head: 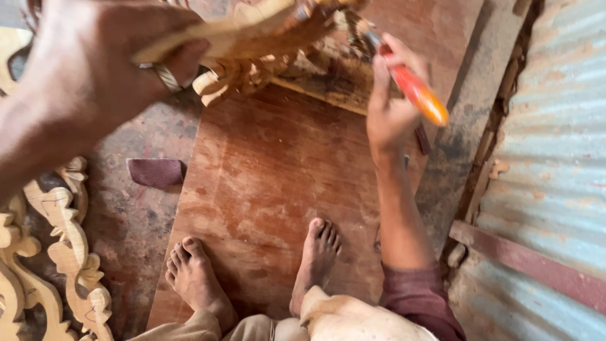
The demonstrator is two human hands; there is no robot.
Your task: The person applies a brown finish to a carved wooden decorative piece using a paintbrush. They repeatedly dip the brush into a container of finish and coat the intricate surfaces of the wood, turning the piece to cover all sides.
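Left hand grips the carving; right hand clasps the brush. Best to keep the carving steady and use light strokes.

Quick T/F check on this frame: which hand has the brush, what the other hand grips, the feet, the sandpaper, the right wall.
1. The right hand holds a brush with an orange-red handle. True.
2. The left hand is empty. False: it grips a carved wooden piece, and a ring shows on one finger.
3. Both bare feet rest on the reddish-brown board. True.
4. The dark sandpaper sheet lies on the board between the feet. False: it lies on the floor left of the board.
5. A brick wall stands on the right. False: it is corrugated metal sheet.
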